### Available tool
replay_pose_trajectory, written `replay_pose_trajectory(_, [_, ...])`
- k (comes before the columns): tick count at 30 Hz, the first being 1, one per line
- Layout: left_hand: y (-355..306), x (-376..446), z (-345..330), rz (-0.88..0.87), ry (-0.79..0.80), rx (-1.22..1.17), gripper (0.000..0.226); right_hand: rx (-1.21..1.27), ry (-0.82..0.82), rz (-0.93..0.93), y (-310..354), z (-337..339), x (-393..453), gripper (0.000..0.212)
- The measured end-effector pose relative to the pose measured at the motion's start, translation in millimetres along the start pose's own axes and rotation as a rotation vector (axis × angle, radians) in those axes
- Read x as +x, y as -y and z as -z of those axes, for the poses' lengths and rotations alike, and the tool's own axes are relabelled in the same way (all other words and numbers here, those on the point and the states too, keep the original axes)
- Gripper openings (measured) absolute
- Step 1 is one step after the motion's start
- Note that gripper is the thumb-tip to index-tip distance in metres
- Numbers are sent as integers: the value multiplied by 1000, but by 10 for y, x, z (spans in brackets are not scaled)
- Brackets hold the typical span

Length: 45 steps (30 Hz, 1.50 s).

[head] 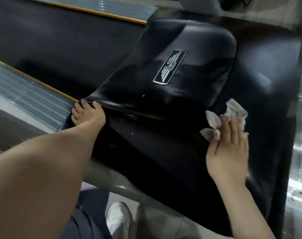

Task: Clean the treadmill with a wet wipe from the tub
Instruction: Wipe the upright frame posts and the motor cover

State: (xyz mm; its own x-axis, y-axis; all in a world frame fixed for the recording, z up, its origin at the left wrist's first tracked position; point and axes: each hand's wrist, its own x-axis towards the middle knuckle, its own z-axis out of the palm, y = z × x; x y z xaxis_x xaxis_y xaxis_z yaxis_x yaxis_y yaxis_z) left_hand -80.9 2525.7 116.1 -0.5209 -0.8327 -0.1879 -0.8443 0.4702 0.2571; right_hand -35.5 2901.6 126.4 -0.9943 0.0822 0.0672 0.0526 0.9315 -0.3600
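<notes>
The treadmill's black motor cover (pixel 189 54) fills the middle of the head view, with a silver winged badge (pixel 170 67) on it. My right hand (pixel 229 145) presses a crumpled, greyed wet wipe (pixel 233 111) flat against the cover's lower right side, fingers straight. My left hand (pixel 88 114) rests on the cover's left corner, where it meets the ribbed side rail (pixel 29 99), its fingertips curled over the edge. The tub is not in view.
The dark running belt (pixel 60 47) stretches to the upper left between two grey ribbed rails with gold trim. A white shoe (pixel 119 219) and dark trouser leg show at the bottom. Shiny grey floor (pixel 300 152) lies on the right.
</notes>
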Motion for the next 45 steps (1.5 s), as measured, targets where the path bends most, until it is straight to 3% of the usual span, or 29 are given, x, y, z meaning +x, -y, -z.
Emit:
replay_pose_trajectory(8, [-255, -420, 20, 129, -5, -197, 62, 28, -1, -31, -103, -18, -59, 67])
replay_pose_trajectory(10, [-310, -612, -10, 73, -7, -315, 59, 33, -15, -14, -122, -26, -66, 63])
replay_pose_trajectory(13, [-277, -835, 19, 5, 132, -671, 61, 56, -40, 24, -127, -15, -61, 57])
replay_pose_trajectory(16, [-133, -960, 204, 159, 334, -1075, 56, 14, -24, 250, 36, 43, -83, 61])
replay_pose_trajectory(18, [-78, -962, 363, 146, 387, -1159, 58, -46, 52, 474, 433, -49, -101, 64])
replay_pose_trajectory(23, [-138, -1024, 682, 106, 336, -1131, 49, -273, 331, 863, 1978, -623, -184, 56])
replay_pose_trajectory(25, [-173, -1061, 731, 70, 338, -1055, 38, -400, 384, 992, 2185, -762, -219, 55])
replay_pose_trajectory(27, [-174, -1034, 677, 82, 377, -1039, 29, -423, 331, 990, 2006, -697, -264, 56])
replay_pose_trajectory(29, [-182, -988, 596, 48, 399, -987, 24, -353, 256, 838, 1514, -546, -391, 62])
replay_pose_trajectory(31, [-165, -954, 545, -126, 406, -755, 25, -281, 152, 601, 809, -255, -575, 68])
replay_pose_trajectory(33, [-97, -921, 542, -307, 379, -510, 41, -245, 109, 319, 170, 66, -726, 69])
replay_pose_trajectory(36, [-79, -842, 514, -412, 365, -331, 48, -199, 80, 153, 11, 164, -514, 68])
replay_pose_trajectory(39, [-199, -842, 551, -423, 327, -401, 48, -164, 115, 410, 779, -54, 69, 62])
replay_pose_trajectory(45, [-380, -835, 589, -207, 331, -915, 31, -250, 492, 896, 2354, -692, 777, 60])
